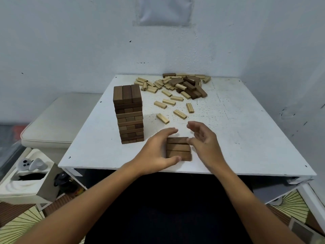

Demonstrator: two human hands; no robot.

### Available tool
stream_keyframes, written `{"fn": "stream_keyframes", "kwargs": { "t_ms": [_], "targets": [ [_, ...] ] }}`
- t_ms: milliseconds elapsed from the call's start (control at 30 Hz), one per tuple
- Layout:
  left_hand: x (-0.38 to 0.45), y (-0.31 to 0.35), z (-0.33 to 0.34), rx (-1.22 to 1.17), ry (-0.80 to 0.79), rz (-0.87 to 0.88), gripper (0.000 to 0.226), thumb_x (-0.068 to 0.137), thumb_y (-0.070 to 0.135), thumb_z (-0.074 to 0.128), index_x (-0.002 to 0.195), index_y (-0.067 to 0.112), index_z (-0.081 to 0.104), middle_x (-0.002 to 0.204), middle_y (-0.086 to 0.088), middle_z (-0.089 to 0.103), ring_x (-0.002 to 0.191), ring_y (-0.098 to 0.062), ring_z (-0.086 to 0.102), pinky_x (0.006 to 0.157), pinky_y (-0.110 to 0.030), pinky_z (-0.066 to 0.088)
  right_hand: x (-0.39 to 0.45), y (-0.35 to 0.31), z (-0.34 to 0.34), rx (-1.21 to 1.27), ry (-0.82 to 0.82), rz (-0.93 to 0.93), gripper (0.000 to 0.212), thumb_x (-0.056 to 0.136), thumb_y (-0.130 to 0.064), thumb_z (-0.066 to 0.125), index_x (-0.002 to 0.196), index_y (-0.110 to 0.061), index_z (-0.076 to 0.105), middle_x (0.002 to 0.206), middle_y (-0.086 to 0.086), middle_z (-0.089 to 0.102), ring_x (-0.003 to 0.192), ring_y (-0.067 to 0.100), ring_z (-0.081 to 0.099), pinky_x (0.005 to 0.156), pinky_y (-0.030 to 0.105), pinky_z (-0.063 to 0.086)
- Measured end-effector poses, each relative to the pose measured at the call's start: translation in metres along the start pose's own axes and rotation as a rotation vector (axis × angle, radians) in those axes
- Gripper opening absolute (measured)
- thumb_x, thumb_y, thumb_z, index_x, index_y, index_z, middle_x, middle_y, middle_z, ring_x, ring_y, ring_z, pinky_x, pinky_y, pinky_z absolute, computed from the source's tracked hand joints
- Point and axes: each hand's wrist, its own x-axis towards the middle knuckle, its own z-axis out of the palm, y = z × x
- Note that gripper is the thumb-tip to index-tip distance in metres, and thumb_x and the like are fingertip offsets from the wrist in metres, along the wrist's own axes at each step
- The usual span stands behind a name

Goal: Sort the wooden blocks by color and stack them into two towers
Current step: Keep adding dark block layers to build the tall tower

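A white table [246,138] is seen, with a dark tower [129,114] stood at ten o'clock. A mixed pile of loose blocks [182,86] is scattered at twelve o'clock. A flat row of dark blocks [179,149] at six o'clock is flanked by the left hand [158,150], thumb against its near edge, and the right hand [204,138], fingers relaxed.

no readable text, label, brand or number anywhere

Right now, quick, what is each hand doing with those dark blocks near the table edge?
Left hand: fingers and thumb curled round the left side of the dark block group, gripping it.
Right hand: open, fingers relaxed, at the group's right side, holding nothing.
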Motion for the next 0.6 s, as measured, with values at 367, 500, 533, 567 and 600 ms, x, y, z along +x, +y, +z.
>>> {"fn": "stream_keyframes", "kwargs": {
  "t_ms": [367, 500, 533, 567, 600],
  "targets": [
    [0.008, -0.015, -0.018, 0.264, -0.151, 0.087, 0.056, 0.080, 0.040, 0.076, 0.130, 0.020, 0.061, 0.144, 0.006, 0.050, 0.132, -0.007, 0.043, 0.112, -0.036, 0.036, 0.006, 0.005, -0.034, -0.633, -0.431, 0.032, 0.090, 0.075, -0.041, 0.080, 0.148, -0.043, 0.029, 0.157, -0.014, 0.029, 0.144, 0.008, 0.025, 0.113, 0.027, 0.022],
    [0.009, -0.017, -0.018, 0.235, -0.147, 0.083, 0.058, 0.078, 0.040, 0.078, 0.129, 0.019, 0.062, 0.141, 0.005, 0.053, 0.130, -0.006, 0.046, 0.111, -0.037, 0.038, 0.006, 0.009, -0.032, -0.596, -0.401, 0.017, 0.090, 0.075, -0.039, 0.081, 0.149, -0.040, 0.029, 0.146, -0.021, 0.043, 0.136, 0.001, 0.033, 0.106, 0.020, 0.022],
    [0.009, -0.017, -0.019, 0.234, -0.148, 0.081, 0.058, 0.078, 0.040, 0.078, 0.130, 0.020, 0.061, 0.141, 0.005, 0.053, 0.130, -0.006, 0.046, 0.111, -0.038, 0.038, 0.006, 0.009, -0.033, -0.592, -0.401, 0.015, 0.090, 0.075, -0.039, 0.081, 0.149, -0.040, 0.029, 0.145, -0.022, 0.044, 0.131, -0.002, 0.035, 0.104, 0.020, 0.022],
    [0.009, -0.017, -0.019, 0.235, -0.147, 0.080, 0.060, 0.077, 0.041, 0.079, 0.131, 0.021, 0.060, 0.142, 0.006, 0.052, 0.131, -0.006, 0.046, 0.111, -0.038, 0.038, 0.006, 0.009, -0.033, -0.589, -0.404, 0.014, 0.090, 0.075, -0.039, 0.081, 0.149, -0.040, 0.029, 0.144, -0.022, 0.044, 0.127, -0.005, 0.035, 0.103, 0.019, 0.023],
    [0.009, -0.016, -0.019, 0.231, -0.143, 0.076, 0.064, 0.076, 0.042, 0.079, 0.134, 0.023, 0.058, 0.143, 0.006, 0.051, 0.131, -0.006, 0.044, 0.112, -0.039, 0.038, 0.006, 0.010, -0.033, -0.588, -0.411, 0.014, 0.091, 0.075, -0.039, 0.081, 0.149, -0.041, 0.029, 0.143, -0.023, 0.044, 0.124, -0.007, 0.035, 0.102, 0.019, 0.023]
  ]
}}
